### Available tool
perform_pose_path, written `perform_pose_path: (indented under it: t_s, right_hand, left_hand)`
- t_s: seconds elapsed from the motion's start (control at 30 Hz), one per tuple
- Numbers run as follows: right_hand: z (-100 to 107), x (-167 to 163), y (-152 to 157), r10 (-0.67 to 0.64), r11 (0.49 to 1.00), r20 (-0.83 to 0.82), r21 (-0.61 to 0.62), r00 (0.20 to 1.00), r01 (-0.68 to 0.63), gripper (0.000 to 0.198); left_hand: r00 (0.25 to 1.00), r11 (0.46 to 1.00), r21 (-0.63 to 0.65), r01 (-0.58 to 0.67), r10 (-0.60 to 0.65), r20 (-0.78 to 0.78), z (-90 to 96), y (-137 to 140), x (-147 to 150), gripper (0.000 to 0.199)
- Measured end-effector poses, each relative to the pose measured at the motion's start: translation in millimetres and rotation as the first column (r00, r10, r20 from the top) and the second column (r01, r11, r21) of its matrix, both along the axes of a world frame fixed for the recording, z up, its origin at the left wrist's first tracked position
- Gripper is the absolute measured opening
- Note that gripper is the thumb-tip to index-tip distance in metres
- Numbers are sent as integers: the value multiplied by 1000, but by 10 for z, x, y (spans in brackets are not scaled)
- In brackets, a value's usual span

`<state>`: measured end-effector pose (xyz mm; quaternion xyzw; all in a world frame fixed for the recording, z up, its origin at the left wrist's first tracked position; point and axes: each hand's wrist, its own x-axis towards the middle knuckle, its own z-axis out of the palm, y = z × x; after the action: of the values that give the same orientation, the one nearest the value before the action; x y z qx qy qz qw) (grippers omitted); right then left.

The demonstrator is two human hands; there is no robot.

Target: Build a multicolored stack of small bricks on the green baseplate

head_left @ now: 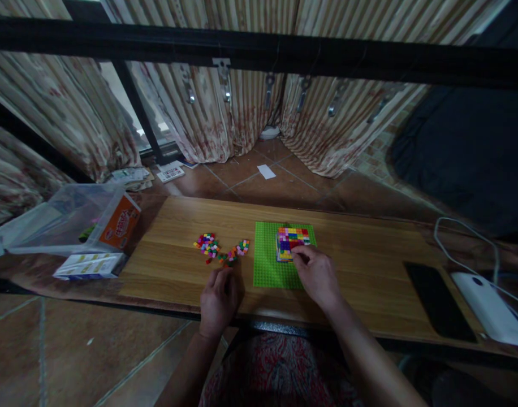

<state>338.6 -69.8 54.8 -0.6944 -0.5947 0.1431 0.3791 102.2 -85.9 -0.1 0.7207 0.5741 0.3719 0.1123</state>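
Note:
A green studded baseplate (267, 268) lies on the wooden board, bearing a block of stacked multicoloured toy bricks (286, 233). My right hand (318, 274) reaches over the baseplate with thumb and fingers pinched at the near right part of the stack. Whatever sits between those fingertips is too small to make out. Left of the baseplate are loose small bricks (208, 244) in a scattered pile, with more trailing toward the baseplate. Just below them, my left hand (219, 297) rests near the board's front edge, its fingers curled. Their tips are hidden from me.
A clear plastic bin (72, 217) with an orange label and a white box (89, 265) stand at the left. On the right lie a black phone-like slab (439, 302) and a white device (492, 308) with a cable. A dark bar (259, 48) crosses above the wooden board (361, 243).

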Motion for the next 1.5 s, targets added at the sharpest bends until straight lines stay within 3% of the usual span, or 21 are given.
perform_pose_path:
  t_s: [0.33,0.53,0.73,0.97,1.5]
  right_hand:
    - [-58,25,46,-41,999,-94,31,995,45,21]
    - [-156,57,51,-69,990,-132,115,989,84,20]
    - [-223,29,-13,-14,981,87,193,996,-3,25]
    - [-314,-29,-141,-48,964,316,263,948,-38,28]
    - [-309,1,-195,-9,978,522,181,853,-101,31]
  left_hand:
    - [1000,1000,-17,-1,2,7,-25,0,-1,17]
    - [1000,1000,-20,2,-2,10,-39,-2,-3,18]
    - [1000,1000,-27,-2,2,-1,-24,-1,6,16]
    - [1000,999,-41,4,-4,-1,-31,-10,5,17]
    - [1000,1000,-21,9,-9,-15,-39,0,7,16]
